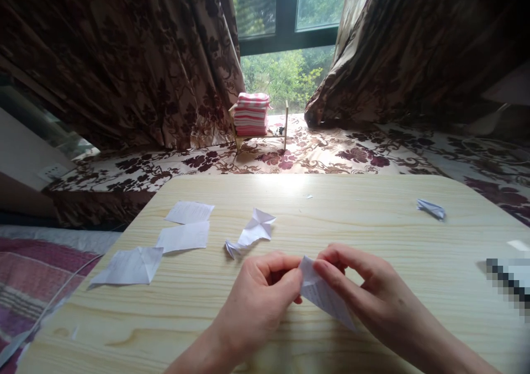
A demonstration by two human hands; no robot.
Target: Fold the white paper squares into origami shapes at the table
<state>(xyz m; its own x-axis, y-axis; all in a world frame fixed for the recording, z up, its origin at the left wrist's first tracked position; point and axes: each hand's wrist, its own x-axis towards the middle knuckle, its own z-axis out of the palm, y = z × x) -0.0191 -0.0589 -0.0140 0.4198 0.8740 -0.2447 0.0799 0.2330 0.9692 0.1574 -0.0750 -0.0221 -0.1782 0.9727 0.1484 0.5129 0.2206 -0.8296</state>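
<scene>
Between my two hands, above the near part of the table, is a folded piece of white paper (pixel 325 299) with a pointed top and faint printed lines. My left hand (pixel 269 288) pinches its left edge between thumb and fingers. My right hand (pixel 358 280) grips the upper right side, thumb on the front; the fingertips behind the paper are hidden. Beyond my left hand lies a creased, partly folded paper (pixel 256 228) with a small twisted end. Three flat paper pieces, a back one (pixel 189 212), a middle one (pixel 184 237) and a front one (pixel 128 265), lie at the left.
A small folded paper (pixel 431 209) lies at the table's back right. A pixelated object (pixel 511 277) sits at the right edge. Past the wooden table (pixel 364 203), a small rack (pixel 285 125) holds folded pink-and-white cloths (pixel 251 114) before the window. A cable (pixel 62 291) runs along the left.
</scene>
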